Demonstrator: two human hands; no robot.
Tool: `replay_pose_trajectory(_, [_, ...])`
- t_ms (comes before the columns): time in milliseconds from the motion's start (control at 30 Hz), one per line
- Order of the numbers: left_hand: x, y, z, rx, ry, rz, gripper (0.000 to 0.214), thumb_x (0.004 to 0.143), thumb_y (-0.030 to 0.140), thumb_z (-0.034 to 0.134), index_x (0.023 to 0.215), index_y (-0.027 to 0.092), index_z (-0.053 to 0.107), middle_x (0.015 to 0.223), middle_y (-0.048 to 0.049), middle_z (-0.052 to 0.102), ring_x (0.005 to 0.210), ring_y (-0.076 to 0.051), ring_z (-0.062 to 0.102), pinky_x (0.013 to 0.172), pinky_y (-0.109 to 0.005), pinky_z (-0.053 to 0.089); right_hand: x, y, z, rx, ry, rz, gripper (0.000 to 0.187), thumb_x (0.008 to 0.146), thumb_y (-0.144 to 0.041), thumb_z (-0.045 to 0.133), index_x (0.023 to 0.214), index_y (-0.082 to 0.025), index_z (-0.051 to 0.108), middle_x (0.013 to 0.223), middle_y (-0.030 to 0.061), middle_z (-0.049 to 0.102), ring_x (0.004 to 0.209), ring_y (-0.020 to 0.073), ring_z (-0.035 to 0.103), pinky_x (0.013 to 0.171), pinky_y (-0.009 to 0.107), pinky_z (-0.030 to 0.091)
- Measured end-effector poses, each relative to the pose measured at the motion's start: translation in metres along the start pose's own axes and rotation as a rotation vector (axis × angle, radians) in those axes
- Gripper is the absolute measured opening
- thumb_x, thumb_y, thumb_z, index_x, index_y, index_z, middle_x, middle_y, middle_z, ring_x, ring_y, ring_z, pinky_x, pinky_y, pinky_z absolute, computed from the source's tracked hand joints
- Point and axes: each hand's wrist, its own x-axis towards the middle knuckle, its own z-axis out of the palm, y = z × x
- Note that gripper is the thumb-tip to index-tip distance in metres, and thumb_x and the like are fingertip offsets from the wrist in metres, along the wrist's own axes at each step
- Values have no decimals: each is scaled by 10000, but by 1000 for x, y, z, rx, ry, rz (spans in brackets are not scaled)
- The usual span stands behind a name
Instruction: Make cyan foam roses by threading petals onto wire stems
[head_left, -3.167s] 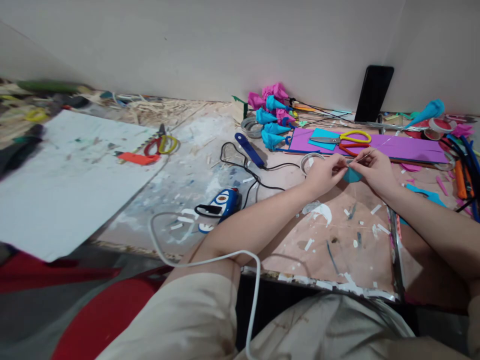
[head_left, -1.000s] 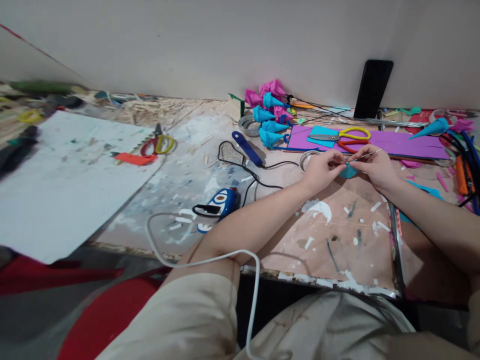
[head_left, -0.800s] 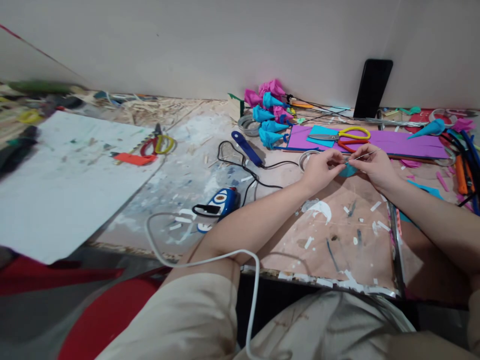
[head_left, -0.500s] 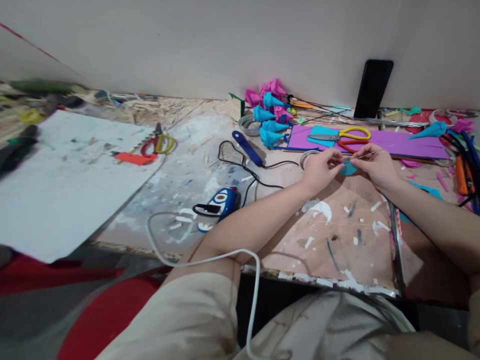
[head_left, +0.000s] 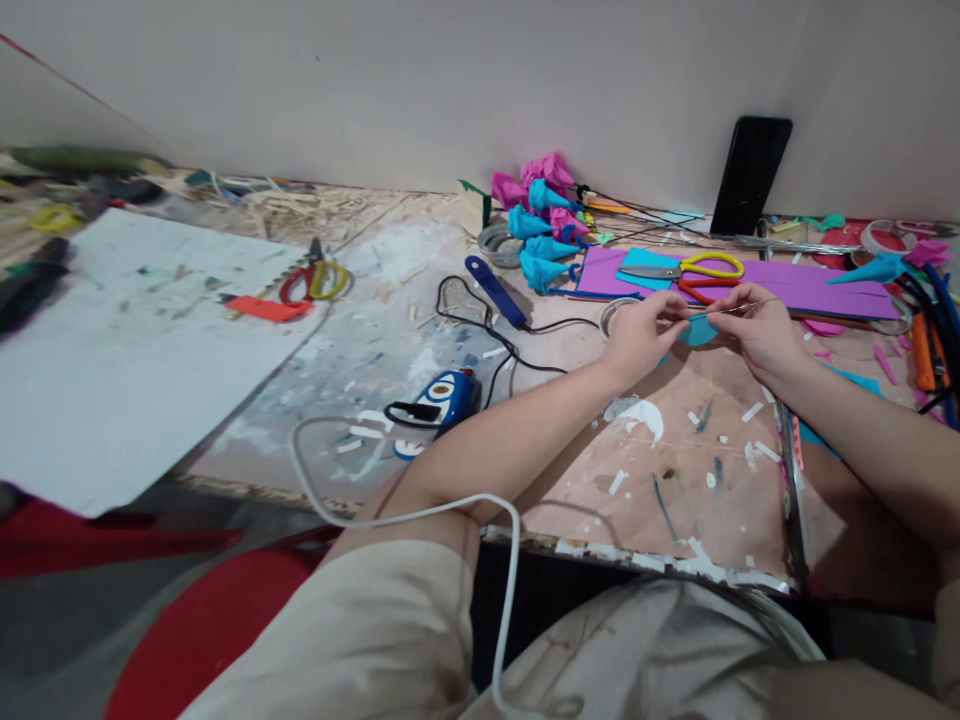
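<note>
Head view: grip state?

Left hand [head_left: 639, 342] pinches blue paper [head_left: 699, 331]; right hand [head_left: 759, 335] pinches thin wire [head_left: 766, 301] at its edge.

Blue paper's position?

Six o'clock of the scissors [head_left: 677, 271], three o'clock from view centre.

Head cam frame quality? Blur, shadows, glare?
Head view: far left blurred, long green object smeared; red-and-yellow-handled scissors over the purple sheet fairly sharp. Head view: soft shadow on the table by the left forearm, darker below the right forearm. Head view: dim light, no strong glare; detail at the blue piece between the hands too small to tell.
</note>
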Motion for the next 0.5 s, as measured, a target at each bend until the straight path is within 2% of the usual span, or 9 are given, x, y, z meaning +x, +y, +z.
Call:
replay_pose_trajectory(367, [1, -4, 0, 49, 4, 22, 267, 871, 24, 813, 1082, 176, 754, 1005, -35, 871, 933, -169, 843, 898, -288, 672, 0, -2, -1, 20, -21, 27, 532, 502, -247, 1050, 818, -245, 621, 837, -26, 798, 769, 194, 778, 652, 353, 700])
replay_pose_trajectory(500, [2, -4, 0, 22, 12, 22, 285, 849, 6, 817, 1064, 179, 747, 977, -24, 865, 907, -159, 837, 881, -277, 669, 1, 0, -1, 16, -14, 21, 521, 497, -246, 1039, 808, -247, 622, 832, -25, 805, 758, 188, 774, 642, 328, 682])
